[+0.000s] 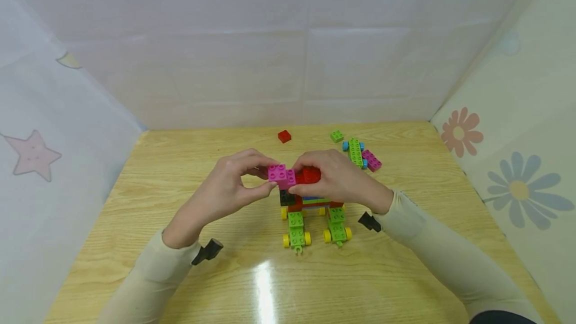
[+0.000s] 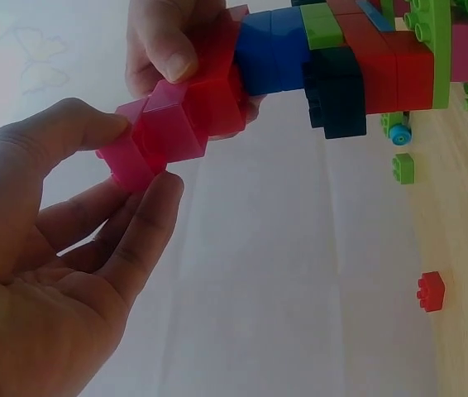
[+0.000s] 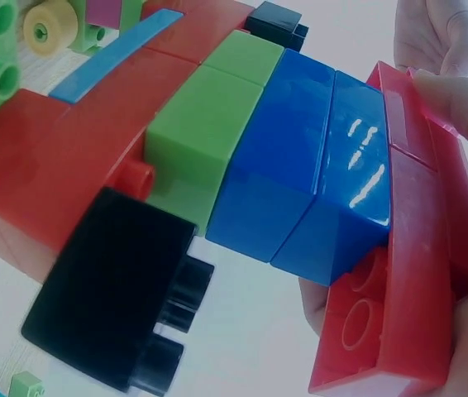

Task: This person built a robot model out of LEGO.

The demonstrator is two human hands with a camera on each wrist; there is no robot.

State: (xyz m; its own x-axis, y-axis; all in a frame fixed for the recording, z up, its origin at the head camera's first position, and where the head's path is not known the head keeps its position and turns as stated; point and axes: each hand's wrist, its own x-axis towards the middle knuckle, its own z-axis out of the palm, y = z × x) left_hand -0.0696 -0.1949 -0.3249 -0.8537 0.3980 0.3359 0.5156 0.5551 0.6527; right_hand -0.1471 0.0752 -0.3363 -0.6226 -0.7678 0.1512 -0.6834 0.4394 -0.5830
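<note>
My left hand [image 1: 229,181] pinches a pink toy brick [image 2: 126,161] between thumb and fingers. That brick touches a second pink brick [image 2: 174,120]; whether the two are locked together I cannot tell. Beside it, my right hand [image 1: 337,176] grips the red bricks [image 3: 420,265] topping a tall build. Below the red come blue bricks [image 3: 300,157], a light green brick [image 3: 217,116] and more red ones [image 2: 412,70]. Black bricks [image 2: 339,95] [image 3: 114,289] stick out at the sides. Green wheeled bases [image 1: 296,229] [image 1: 336,226] with yellow wheels show at its foot; the hands partly hide the middle.
Toward the table's back edge lie a red brick [image 1: 284,136] and a small green brick [image 1: 337,136]. A green base with blue wheels [image 1: 355,153] lies at the back right, beside a pink brick [image 1: 371,160]. Patterned cloth walls [image 1: 517,114] border the wooden table [image 1: 180,174].
</note>
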